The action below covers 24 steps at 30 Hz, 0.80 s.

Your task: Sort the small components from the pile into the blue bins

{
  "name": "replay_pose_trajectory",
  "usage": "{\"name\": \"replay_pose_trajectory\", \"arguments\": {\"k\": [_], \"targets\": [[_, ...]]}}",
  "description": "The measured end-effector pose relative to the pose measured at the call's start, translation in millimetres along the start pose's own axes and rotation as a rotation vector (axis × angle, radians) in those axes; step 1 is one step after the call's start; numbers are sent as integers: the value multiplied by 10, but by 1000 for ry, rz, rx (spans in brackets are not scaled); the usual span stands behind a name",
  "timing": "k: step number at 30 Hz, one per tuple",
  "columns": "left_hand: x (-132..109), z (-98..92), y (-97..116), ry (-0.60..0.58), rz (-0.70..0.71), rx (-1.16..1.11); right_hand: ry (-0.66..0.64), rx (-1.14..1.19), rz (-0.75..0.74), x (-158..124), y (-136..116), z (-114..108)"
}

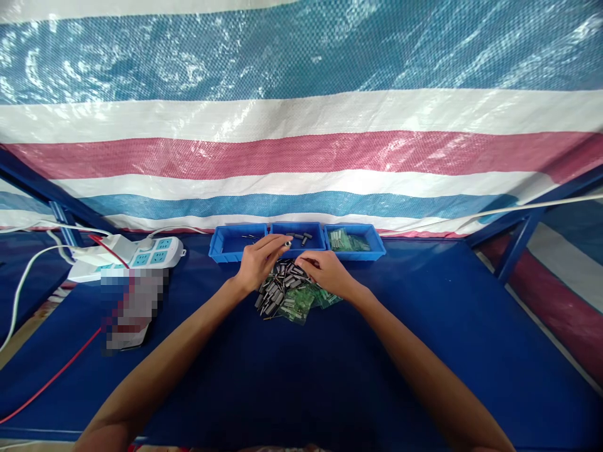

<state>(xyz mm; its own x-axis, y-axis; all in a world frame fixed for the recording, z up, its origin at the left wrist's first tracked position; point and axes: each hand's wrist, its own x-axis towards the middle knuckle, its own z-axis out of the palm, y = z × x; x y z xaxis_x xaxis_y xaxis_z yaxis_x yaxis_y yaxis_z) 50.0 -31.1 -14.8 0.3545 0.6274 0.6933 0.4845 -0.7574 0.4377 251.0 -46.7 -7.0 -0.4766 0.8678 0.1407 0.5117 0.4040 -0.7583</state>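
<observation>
My left hand (258, 262) is closed in a pinch just in front of the blue bins. A small dark cylindrical piece (287, 243) with a pale ring at its end shows at its fingertips. To the right, my right hand (326, 271) has its fingers bent together at the top of the pile; whatever they hold is hidden. Beneath both hands lies a pile of dark grey cylindrical pieces (272, 297), some with thin shafts. Small clear-green bags (298, 304) lie in the pile's front and right parts.
Behind the hands stand a left bin (226, 252), a middle bin (308, 227) with a few dark pieces, and a right bin (372, 255) with green bags. On the left are a power strip (160, 252), cables and a blurred-out object. A striped sheet (301, 150) hangs behind the blue table (424, 301).
</observation>
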Motion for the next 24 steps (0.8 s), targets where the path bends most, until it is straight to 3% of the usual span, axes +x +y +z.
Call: {"name": "replay_pose_trajectory", "arguments": {"k": [2, 6, 13, 20, 24], "targets": [[48, 52, -73, 9, -47, 48, -1, 5, 0, -2, 1, 3], [81, 129, -186, -130, -155, 181, 1, 12, 4, -10, -3, 1], [74, 42, -156, -127, -143, 190, -4, -68, 16, -2, 61, 14], [26, -67, -65, -577, -146, 235, -203, -299, 99, -26, 90, 40], [-16, -95, -49, -685, -172, 262, -246, -417, 138, -35, 74, 43]]}}
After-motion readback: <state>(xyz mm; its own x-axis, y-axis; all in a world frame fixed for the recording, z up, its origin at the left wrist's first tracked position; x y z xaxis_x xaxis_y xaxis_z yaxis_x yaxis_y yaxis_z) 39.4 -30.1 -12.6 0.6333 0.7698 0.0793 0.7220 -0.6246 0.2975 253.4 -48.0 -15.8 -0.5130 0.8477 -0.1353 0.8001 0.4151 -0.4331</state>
